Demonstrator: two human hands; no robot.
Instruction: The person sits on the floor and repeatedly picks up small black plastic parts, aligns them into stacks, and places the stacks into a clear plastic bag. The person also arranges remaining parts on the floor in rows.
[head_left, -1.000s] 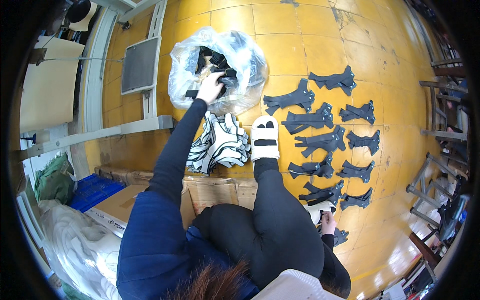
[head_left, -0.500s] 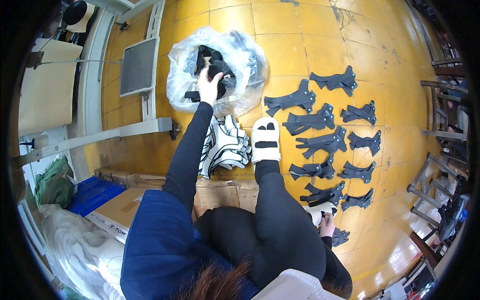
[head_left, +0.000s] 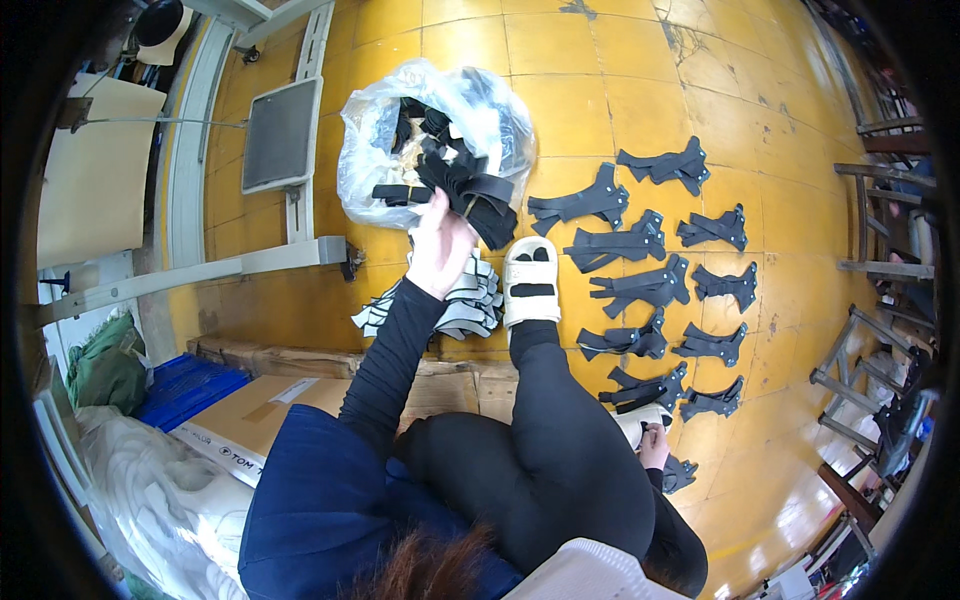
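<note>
My left hand (head_left: 442, 248) is closed on a bundle of black fabric strips (head_left: 482, 205), which fans out over the near right rim of a clear plastic bag (head_left: 365, 130). More black strips (head_left: 400, 193) lie inside the open bag. Below this hand, partly hidden by it, a pile of white pieces with black edging (head_left: 468, 305) rests on the floor. My right hand (head_left: 655, 447) is down beside the sandal on my right foot, its fingers curled. What those fingers hold, if anything, is hidden.
Two columns of dark strip bundles (head_left: 640, 285) lie on the yellow tiled floor to the right. My left sandal (head_left: 531, 285) stands between them and the white pile. A metal frame (head_left: 250, 262), a cardboard box (head_left: 260, 415) and a blue crate (head_left: 190, 392) are at left. Stools (head_left: 870, 220) line the right.
My left hand has come out of the bag, back toward me and slightly right, bringing the bundle of strips with it. My right hand has stayed by the sandal.
</note>
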